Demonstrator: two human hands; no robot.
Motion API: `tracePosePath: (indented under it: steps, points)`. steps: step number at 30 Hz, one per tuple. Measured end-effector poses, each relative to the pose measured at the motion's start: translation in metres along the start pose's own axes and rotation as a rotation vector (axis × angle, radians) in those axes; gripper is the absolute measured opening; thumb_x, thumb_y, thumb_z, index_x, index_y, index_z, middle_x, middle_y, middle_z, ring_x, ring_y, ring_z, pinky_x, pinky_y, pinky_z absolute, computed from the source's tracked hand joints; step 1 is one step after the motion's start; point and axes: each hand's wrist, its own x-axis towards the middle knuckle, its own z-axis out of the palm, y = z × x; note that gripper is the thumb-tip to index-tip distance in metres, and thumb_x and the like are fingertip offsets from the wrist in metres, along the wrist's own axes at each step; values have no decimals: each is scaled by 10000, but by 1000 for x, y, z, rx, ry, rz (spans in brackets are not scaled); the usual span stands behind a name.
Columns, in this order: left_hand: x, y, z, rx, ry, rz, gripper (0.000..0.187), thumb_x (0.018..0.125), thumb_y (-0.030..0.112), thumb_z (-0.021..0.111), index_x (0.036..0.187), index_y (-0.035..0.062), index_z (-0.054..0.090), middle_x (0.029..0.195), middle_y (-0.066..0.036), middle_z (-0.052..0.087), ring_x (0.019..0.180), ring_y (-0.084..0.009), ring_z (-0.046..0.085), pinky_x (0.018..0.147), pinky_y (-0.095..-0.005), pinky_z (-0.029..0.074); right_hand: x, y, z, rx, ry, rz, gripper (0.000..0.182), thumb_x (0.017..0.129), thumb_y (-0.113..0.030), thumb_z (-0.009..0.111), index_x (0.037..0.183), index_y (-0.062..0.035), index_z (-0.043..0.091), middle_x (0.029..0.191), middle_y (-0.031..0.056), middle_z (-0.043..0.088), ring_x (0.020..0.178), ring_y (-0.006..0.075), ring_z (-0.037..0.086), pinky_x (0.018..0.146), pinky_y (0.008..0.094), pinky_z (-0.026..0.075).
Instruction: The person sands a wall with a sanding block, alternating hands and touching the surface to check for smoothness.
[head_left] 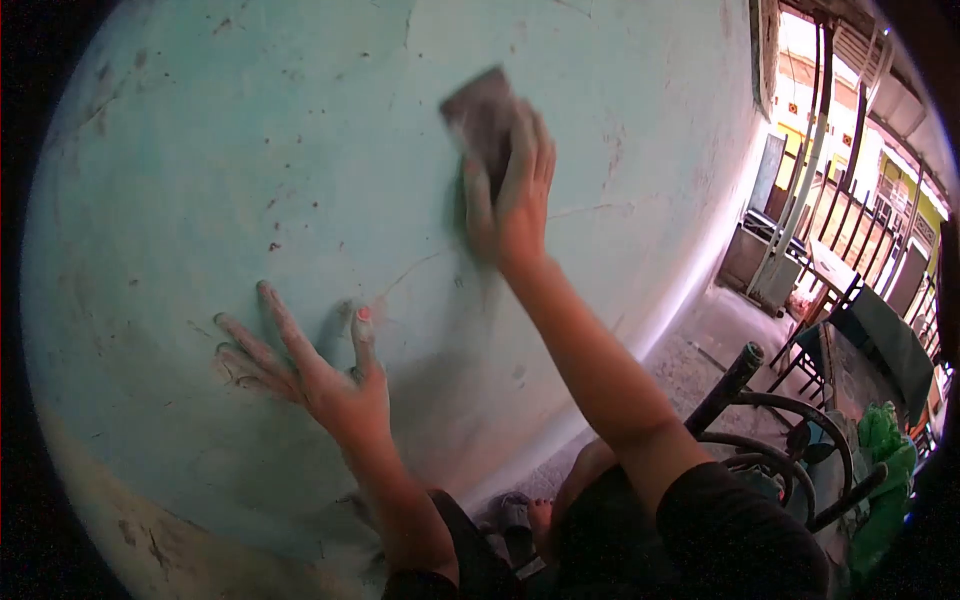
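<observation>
A pale green wall (330,150) with dark specks, stains and thin cracks fills most of the view. My right hand (515,190) is raised high on it, fingers and thumb closed around a dark grey-brown piece of sandpaper (482,108). The sandpaper's upper end sticks out past my fingers, against the wall. Lower and to the left, my left hand (325,375) rests on the wall with its fingers spread, holding nothing. Pale dust coats its fingers. A crack (415,265) runs between the two hands.
At lower right stands a dark curved metal frame (790,440) close to my right arm, with a green plastic bag (880,450) behind it. A chair (880,340) and a metal fence (850,215) are farther off. My foot (540,520) shows below on the floor.
</observation>
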Motion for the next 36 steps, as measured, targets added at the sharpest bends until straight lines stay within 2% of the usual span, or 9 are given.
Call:
tracePosePath:
  steps: [5,9,15,20,22,24,26,32,36]
  points:
    - [-2,5,8,68,29,42,809,884,564,585,1523,156,304,1588,-238,128,1444,-511,76,1096,-698,45,-28,-11,9,-39,49,15,678,885,-187,609,1486,-99,307,1478,237,340,1366,426,319,1138,611,145]
    - [-1,2,14,107,74,57,812,884,563,585,1524,152,302,1585,-252,112,1443,-513,79,1086,-709,29,-57,-16,-7,-95,-177,-318,697,871,-230,642,1488,-135,332,1476,223,366,1375,394,329,1138,619,142]
    - [-4,4,14,95,48,27,815,886,578,573,1522,143,307,1587,-258,96,1440,-520,68,1075,-720,8,-1,10,6,71,181,219,697,839,-193,644,1455,-49,351,1451,218,390,1373,416,313,1132,610,170]
    - [-4,2,16,121,82,68,780,913,555,542,1518,120,312,1582,-266,105,1443,-514,63,1078,-712,-6,-28,-11,-14,60,-229,-341,697,796,-179,654,1445,-132,404,1405,222,443,1366,402,336,1139,590,176]
    - [-3,0,18,119,84,75,761,923,538,534,1518,118,312,1581,-269,107,1444,-512,61,1080,-709,-13,-6,11,-23,-98,-92,-209,620,788,-110,656,1359,6,446,1380,240,454,1298,388,420,1095,515,288]
    - [-5,0,17,112,80,69,742,933,521,525,1517,116,313,1581,-271,108,1445,-511,59,1081,-705,-20,-2,29,-18,-126,175,238,583,873,-87,576,1405,41,375,1383,245,441,1263,411,426,1082,458,322]
    - [-3,1,13,110,61,46,710,945,487,515,1516,113,317,1580,-272,112,1447,-508,56,1085,-697,-29,-4,30,-16,-110,182,230,632,832,-83,588,1422,-9,375,1407,298,387,1295,453,366,1078,533,295]
    - [-4,1,21,112,106,55,696,948,471,510,1514,114,322,1580,-276,107,1448,-508,49,1087,-693,-26,-20,-1,-14,30,-119,-265,713,781,-193,683,1428,-79,404,1415,222,419,1347,418,345,1130,588,202]
    - [-3,-2,19,104,87,39,713,939,478,519,1516,111,318,1581,-277,103,1448,-507,53,1082,-698,-31,-6,12,-10,39,182,228,646,827,-124,641,1413,-33,384,1395,255,398,1280,424,373,1090,511,296]
